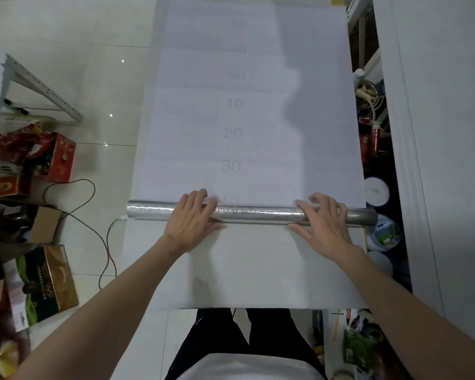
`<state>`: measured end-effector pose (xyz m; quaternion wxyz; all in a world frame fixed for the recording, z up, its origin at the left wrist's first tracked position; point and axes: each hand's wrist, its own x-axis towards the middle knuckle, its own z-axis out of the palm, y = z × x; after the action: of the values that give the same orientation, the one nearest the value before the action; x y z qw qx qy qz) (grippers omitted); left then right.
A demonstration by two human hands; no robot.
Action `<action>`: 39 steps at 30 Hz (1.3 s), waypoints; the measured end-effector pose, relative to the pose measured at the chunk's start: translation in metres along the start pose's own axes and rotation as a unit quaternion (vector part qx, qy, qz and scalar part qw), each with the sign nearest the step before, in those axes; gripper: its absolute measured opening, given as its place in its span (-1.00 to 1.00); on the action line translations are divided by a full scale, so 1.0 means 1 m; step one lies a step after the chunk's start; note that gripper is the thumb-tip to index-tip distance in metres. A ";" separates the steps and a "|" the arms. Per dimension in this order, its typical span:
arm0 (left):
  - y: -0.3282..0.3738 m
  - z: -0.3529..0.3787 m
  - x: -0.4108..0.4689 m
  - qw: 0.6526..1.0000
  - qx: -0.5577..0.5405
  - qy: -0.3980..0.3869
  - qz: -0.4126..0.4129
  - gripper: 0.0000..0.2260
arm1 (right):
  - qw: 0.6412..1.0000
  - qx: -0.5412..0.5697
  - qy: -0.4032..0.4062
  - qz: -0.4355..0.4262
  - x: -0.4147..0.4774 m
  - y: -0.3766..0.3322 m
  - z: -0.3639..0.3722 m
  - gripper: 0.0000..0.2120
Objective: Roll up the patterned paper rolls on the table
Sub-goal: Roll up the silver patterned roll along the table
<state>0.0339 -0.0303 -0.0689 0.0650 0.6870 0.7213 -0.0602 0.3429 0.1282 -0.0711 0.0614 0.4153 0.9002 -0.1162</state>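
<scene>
A long sheet of paper (pixel 258 119) lies unrolled along the white table (pixel 244 270), its white back printed with faint grey numbers and grid lines. Its near end is wound into a silvery patterned roll (pixel 258 212) that lies crosswise. My left hand (pixel 192 218) rests on the roll left of centre, fingers laid over its top. My right hand (pixel 324 223) lies on the roll near its right end in the same way, fingers spread forward over it.
Cardboard boxes (pixel 47 283) and red packages (pixel 58 157) crowd the tiled floor at left, with a cable (pixel 104 242) looping beside the table. A metal rack (pixel 39 86) stands at far left. Tubs and bottles (pixel 381 231) fill the narrow gap at right beside a white panel (pixel 436 133).
</scene>
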 end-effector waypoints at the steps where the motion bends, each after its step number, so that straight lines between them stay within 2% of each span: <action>1: 0.002 -0.001 0.000 1.000 0.007 -0.004 -0.005 -0.48 | 1.000 -0.010 0.003 -0.010 0.001 -0.001 -0.001 -0.47; 6: 0.004 -0.004 0.003 1.000 -0.002 0.026 0.015 -0.66 | 0.999 0.021 0.031 0.014 0.000 -0.005 -0.001 -0.60; 8: 0.005 -0.004 0.004 0.999 0.005 0.029 0.038 -0.65 | 0.999 0.021 0.038 0.013 -0.002 -0.004 0.002 -0.61; 12: 0.005 -0.007 0.004 0.999 0.010 0.017 0.035 -0.54 | 0.999 0.018 0.033 0.008 -0.002 -0.003 0.000 -0.49; 15: 0.005 -0.007 0.006 0.999 -0.001 0.023 0.028 -0.63 | 0.999 0.000 0.039 -0.001 0.000 -0.001 -0.004 -0.57; 18: 0.004 -0.005 0.006 0.998 -0.024 0.037 0.039 -0.70 | 0.999 0.031 0.041 0.011 0.000 -0.003 -0.001 -0.66; 21: 0.003 -0.002 0.006 0.998 -0.019 0.026 0.053 -0.64 | 0.998 0.036 0.038 0.024 -0.003 -0.004 0.007 -0.61; 24: 0.004 -0.003 0.006 0.999 0.009 0.000 0.039 -0.47 | 1.000 0.011 0.025 -0.005 -0.004 -0.002 0.009 -0.44; 26: 0.006 -0.004 0.006 0.999 0.016 -0.008 0.032 -0.45 | 0.999 -0.001 0.032 -0.017 -0.004 -0.001 0.008 -0.44; 31: 0.005 0.001 -0.002 0.998 -0.031 0.021 0.045 -0.68 | 0.999 0.031 0.040 0.003 -0.010 -0.002 0.011 -0.55; 35: 0.009 0.001 -0.005 0.997 -0.050 0.038 0.033 -0.58 | 0.997 0.036 0.063 0.002 -0.015 -0.006 0.015 -0.48; 39: 0.009 0.001 0.000 0.997 -0.056 0.048 0.026 -0.65 | 0.996 0.025 0.081 0.000 -0.010 -0.006 0.009 -0.56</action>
<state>0.0432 -0.0296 -0.0697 0.0702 0.7029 0.7077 0.0152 0.3446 0.1149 -0.0770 -0.0223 0.4251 0.8988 -0.1047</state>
